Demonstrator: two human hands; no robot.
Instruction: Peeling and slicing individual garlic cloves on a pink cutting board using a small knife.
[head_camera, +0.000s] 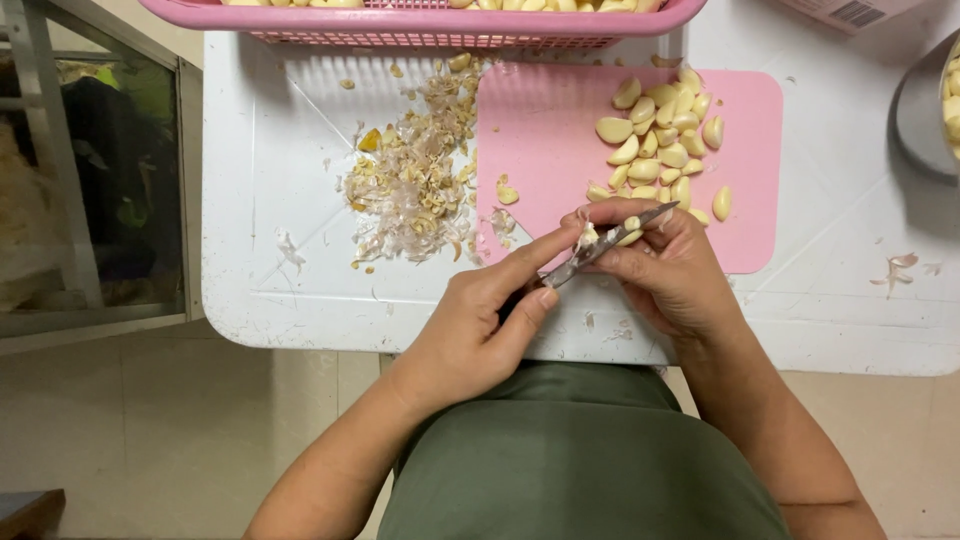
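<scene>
Gripping a small knife (600, 250) in my left hand (470, 330), I have the fingers curled tight round its dark handle and the forefinger stretched along the back of the blade; the thin grey blade slants up to the right, its tip reaching past my right hand (665, 270). My right hand is pinched shut on a garlic clove (631, 229) — thumb and fingertips hold it against the blade, with a scrap of white skin hanging at the left of it; both hands meet over the near edge of the pink cutting mat (540, 130).

Just beyond my right fingers lies the heap of peeled cloves (660, 140), pale yellow, on the right half of the mat, with one clove a little apart at the right; a single bit of peel sits on the mat's left part. Left of the mat, on the white desk (280, 290), spreads the pile of papery skins and trimmed ends (415, 175); a few stray flakes lie near the desk's front edge and off to the far right. Along the far edge stands a pink basket (420, 20) holding more garlic; at the right border a grey metal bowl (920, 115) shows partly — cloves inside it. My green top fills the bottom of the view; a tiled floor lies below the desk.
</scene>
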